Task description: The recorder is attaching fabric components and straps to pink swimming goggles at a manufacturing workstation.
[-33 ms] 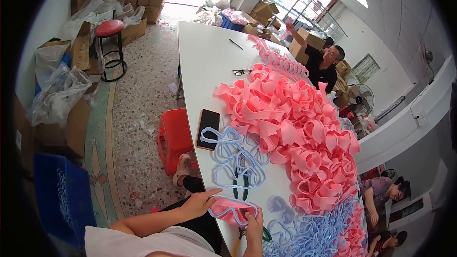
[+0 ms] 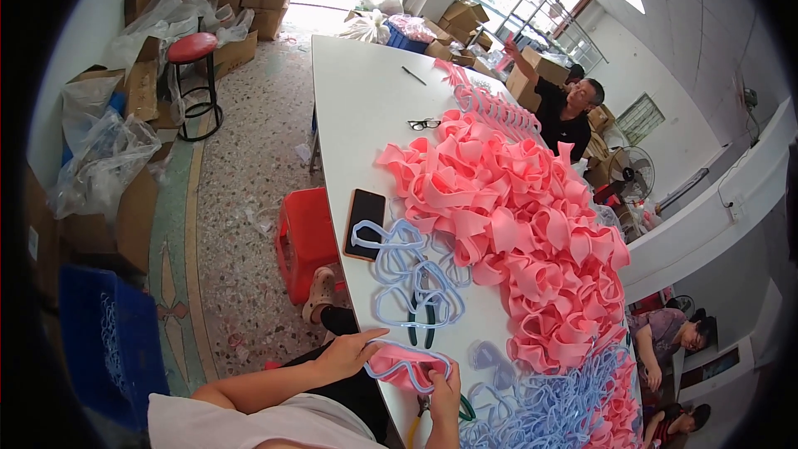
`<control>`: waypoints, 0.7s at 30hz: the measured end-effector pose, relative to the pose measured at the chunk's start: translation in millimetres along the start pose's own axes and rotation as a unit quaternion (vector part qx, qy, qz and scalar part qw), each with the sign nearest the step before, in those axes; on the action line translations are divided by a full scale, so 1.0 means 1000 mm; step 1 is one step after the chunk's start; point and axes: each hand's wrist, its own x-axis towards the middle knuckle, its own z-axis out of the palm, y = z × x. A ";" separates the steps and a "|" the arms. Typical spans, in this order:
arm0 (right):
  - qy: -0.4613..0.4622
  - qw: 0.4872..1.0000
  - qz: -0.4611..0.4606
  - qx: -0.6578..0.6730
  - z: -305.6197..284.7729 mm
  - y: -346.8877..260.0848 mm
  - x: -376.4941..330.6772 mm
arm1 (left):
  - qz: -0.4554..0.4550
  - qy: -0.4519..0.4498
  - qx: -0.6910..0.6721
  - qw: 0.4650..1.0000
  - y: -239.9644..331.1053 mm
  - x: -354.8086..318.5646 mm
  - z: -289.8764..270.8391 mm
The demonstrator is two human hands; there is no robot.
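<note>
— What do I have in hand right now?

— My left hand (image 2: 349, 355) and right hand (image 2: 443, 395) both grasp one pink foam loop (image 2: 397, 368) with a pale blue rim strip (image 2: 407, 349) set around it, at the near edge of the white bench (image 2: 357, 116). The left fingers (image 2: 372, 341) curl over its left end; the right fingers pinch its right end.

— How do I judge it will handle?

— Light and soft, I think. It sags between my fingers, so it should bend rather than break. The blue strip looks springy and thin, likely to slip off the foam, so I would hold both layers together at the ends.

— What lies close by?

— Just beyond my fingers lie pliers with dark green handles (image 2: 422, 324) among loose blue strips (image 2: 407, 274), then a black phone (image 2: 366, 223); to the right rises the pink foam heap (image 2: 524, 224).
</note>
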 end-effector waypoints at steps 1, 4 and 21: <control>-0.001 1.000 0.005 -0.023 0.001 -0.002 -0.003 | 0.006 0.001 0.042 0.999 0.000 0.000 -0.001; -0.050 0.994 -0.017 -0.098 -0.010 0.007 0.001 | 0.000 -0.001 0.095 0.995 -0.002 0.000 -0.003; -0.010 0.995 -0.102 0.001 -0.013 0.036 0.015 | -0.133 0.008 -0.228 0.964 -0.037 -0.037 0.005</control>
